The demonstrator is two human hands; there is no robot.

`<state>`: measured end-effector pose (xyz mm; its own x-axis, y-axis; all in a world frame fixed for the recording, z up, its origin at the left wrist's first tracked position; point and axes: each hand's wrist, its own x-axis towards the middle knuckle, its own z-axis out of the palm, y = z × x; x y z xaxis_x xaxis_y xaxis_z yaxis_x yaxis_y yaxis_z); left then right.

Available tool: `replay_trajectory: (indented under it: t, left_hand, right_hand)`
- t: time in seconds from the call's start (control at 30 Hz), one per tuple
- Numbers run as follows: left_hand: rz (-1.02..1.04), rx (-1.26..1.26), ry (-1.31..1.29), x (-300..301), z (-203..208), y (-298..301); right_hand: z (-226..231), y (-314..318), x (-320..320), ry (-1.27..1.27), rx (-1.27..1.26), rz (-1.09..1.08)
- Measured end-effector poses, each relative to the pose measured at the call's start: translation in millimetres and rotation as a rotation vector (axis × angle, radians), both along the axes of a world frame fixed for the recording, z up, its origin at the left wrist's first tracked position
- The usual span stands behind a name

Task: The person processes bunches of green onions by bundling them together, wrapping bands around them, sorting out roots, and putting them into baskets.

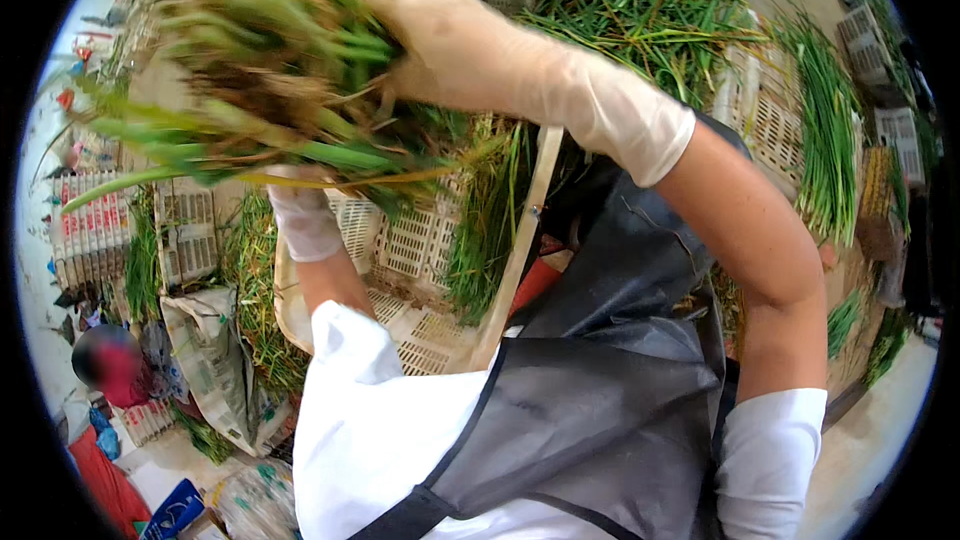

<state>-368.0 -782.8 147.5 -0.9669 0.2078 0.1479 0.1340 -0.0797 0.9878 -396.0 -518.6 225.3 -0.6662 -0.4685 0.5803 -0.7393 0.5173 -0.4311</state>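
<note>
A large, motion-blurred bunch of long green leafy stalks (pixel 270 70) with brown, withered leaves mixed in is held up at the upper left. My right hand (pixel 450 45), in a pale glove, reaches across from the right and grips the bunch's right side. My gloved left hand (pixel 300 215) is below the bunch, against its underside, and the leaves hide its fingers. Beneath both hands is a cream slatted plastic crate (pixel 415 245) with a light rim. More green stalks (pixel 480 250) hang along the crate's right side.
Loose cut greens (pixel 640 15) are heaped at the top, beside another slatted crate (pixel 765 105). Neat long green stalks (pixel 825 130) lie at the right. Yellowish green trimmings (pixel 262 280) and a greyish sack (pixel 210 360) are at the left. Another person (pixel 115 365) is at the lower left.
</note>
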Motion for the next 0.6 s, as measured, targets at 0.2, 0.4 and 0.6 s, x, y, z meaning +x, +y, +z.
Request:
replay_trajectory:
  t: [0.2, 0.4, 0.6]
  left_hand:
    - [-0.134, 0.235, 0.244, -54, 109, 79]
    - [-0.378, 0.237, 0.018, 27, 172, 288]
    - [-0.628, -0.216, 0.172, 89, 107, 357]
  right_hand:
    - [93, 69, 37, -0.085, -0.730, 0.478]
    - [38, 178, 134, -0.440, -0.788, -0.037]
    - [-6, 243, 212, -0.658, -1.697, -0.269]
